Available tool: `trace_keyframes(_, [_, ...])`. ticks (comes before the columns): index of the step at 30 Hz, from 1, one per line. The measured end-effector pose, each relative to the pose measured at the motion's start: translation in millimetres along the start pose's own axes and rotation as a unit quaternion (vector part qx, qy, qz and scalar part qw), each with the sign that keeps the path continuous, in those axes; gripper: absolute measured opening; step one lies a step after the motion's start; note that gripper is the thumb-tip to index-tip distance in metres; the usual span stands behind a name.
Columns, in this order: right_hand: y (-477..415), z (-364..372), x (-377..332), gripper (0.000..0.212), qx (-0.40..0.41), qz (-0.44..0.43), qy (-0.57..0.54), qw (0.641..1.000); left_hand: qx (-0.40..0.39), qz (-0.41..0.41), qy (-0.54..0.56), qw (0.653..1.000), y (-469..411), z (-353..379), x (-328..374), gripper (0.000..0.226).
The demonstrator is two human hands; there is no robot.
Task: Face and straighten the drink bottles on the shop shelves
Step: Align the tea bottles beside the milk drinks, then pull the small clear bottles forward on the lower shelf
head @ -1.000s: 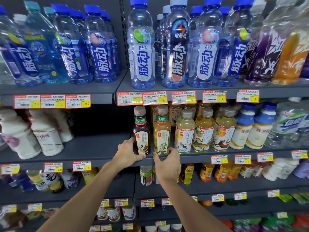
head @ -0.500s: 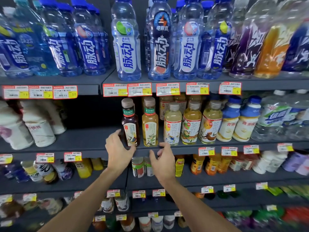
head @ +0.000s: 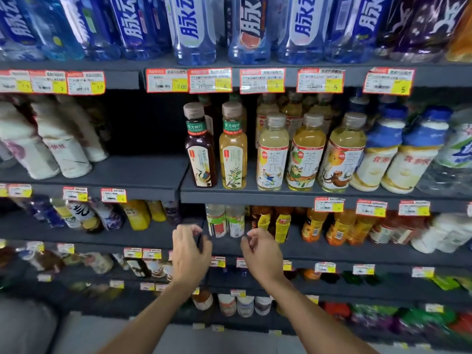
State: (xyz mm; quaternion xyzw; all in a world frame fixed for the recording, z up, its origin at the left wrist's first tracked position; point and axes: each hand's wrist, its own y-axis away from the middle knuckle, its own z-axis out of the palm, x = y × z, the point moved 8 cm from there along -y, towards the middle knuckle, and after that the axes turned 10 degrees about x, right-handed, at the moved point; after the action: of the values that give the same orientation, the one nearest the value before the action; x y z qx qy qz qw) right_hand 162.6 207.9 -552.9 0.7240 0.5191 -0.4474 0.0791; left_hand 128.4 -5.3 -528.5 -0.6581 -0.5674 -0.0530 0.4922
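A dark tea bottle [head: 201, 152] and a pale green tea bottle [head: 233, 152] stand upright at the front of the middle shelf [head: 245, 196], labels facing out. To their right stand three yellow fruit tea bottles [head: 306, 154]. My left hand [head: 190, 254] and my right hand [head: 263, 255] hover one shelf lower, in front of two small white-and-green bottles [head: 224, 221]. Both hands have loosely curled fingers, hold nothing, and touch no bottle.
Blue-labelled water bottles [head: 194, 29] fill the top shelf. White milk-drink bottles [head: 63, 146] lean at the left of the middle shelf, with a dark gap beside them. Blue-capped yoghurt bottles [head: 378, 154] stand at the right. Orange juice bottles [head: 339, 226] and price tags [head: 209, 80] line the lower edges.
Both hands have dropped from the two tea bottles on the middle shelf to the shelf below. The view has moved closer and tilted down.
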Motion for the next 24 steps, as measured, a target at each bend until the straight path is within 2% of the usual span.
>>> trace_keyframes(3, [-0.6, 17.1, 14.3, 0.023, -0.031, 0.006, 0.01, 0.999, -0.049, -0.006, -0.031, 0.998, 12.9, 22.3, -11.8, 0.031])
trace_keyframes(8, [-3.7, 42.6, 37.1, 0.029, -0.012, 0.04, 0.008, 0.999, -0.084, -0.102, -0.015, 0.991, 29.5, 53.3, -51.4, 0.025])
trace_keyframes(14, [-0.3, 101.8, 66.5, 0.051, -0.045, 0.109, 0.0, 0.993, -0.123, -0.178, 0.014, 0.976, 36.0, 92.7, -98.8, 0.038])
trace_keyframes(18, [-8.5, 131.0, 82.0, 0.068, -0.029, 0.124, -0.008, 0.992, -0.141, -0.186, 0.044, 0.972, 23.6, 123.7, -121.6, 0.044])
trace_keyframes(24, [-25.5, 156.3, 99.6, 0.084, -0.019, 0.132, -0.013, 0.991, -0.117, -0.179, 0.072, 0.974, 4.2, 157.6, -137.7, 0.058])
